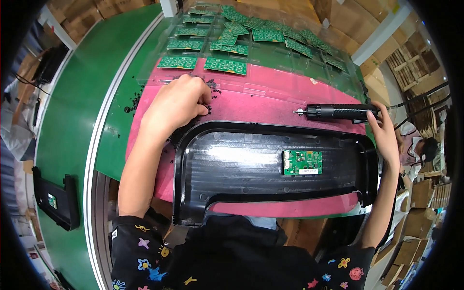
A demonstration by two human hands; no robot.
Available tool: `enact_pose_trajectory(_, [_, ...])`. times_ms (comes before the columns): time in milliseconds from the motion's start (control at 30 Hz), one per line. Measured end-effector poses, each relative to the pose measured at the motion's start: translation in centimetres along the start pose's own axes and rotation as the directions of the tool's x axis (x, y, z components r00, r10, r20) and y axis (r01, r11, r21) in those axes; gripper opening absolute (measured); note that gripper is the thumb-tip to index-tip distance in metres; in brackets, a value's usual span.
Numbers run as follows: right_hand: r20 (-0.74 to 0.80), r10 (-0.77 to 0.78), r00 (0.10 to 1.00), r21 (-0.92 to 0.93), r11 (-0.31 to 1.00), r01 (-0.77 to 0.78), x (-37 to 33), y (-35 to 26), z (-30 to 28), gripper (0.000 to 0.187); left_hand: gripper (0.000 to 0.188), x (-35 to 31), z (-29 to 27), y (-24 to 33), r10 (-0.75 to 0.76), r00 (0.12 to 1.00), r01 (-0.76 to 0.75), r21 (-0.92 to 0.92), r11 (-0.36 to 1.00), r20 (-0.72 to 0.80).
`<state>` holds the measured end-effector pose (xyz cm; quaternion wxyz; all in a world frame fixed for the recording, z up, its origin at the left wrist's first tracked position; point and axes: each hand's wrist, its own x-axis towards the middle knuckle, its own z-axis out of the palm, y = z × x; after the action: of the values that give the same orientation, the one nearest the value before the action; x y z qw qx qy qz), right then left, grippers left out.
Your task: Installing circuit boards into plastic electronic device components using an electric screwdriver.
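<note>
My left hand reaches down into a scatter of small black screws on the pink mat. Its fingers are curled and pinched together; what they hold, if anything, is too small to make out. In my right hand lies a black electric screwdriver, gripped near its rear, its bit pointing left across the mat. Closest to me, between my forearms, sits a shallow black plastic housing with its hollow side up. One green circuit board rests inside it, right of the middle.
Clear plastic trays behind the mat carry several green circuit boards. A metal rail separates the bench from a green surface, where another black housing lies. Cables run off right; another person is beyond.
</note>
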<state>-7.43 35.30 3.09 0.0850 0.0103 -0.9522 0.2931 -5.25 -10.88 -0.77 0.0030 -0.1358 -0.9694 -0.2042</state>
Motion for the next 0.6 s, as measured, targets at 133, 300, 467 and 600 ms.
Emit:
enact_pose_trajectory(133, [-0.305, -0.143, 0.942, 0.238, 0.946, 0.221, 1.6, -1.8, 3.1, 0.035, 0.019, 0.4, 0.2, 0.1, 0.007, 1.0, -0.009, 0.067, 0.998, 0.03])
enact_pose_trajectory(300, [-0.546, -0.192, 0.816, 0.578, 0.618, 0.532, 0.8, -10.0, 9.1, 0.044, 0.015, 0.1, 1.2, -0.3, 0.012, 0.999, -0.009, 0.088, 0.996, -0.038])
enact_pose_trajectory(467, [-0.058, -0.063, 0.996, 0.996, 0.061, 0.062, 0.7, -10.3, 9.7, 0.033, 0.012, 0.3, 1.5, -1.1, 0.05, 0.998, -0.043, 0.168, 0.985, -0.042])
enact_pose_trajectory(600, [-0.126, -0.109, 0.986, 0.983, -0.148, 0.11, -1.1, -10.2, 7.8, 0.035, 0.011, 0.3, 0.4, 0.9, 0.114, 0.973, -0.129, -0.062, 0.99, -0.201])
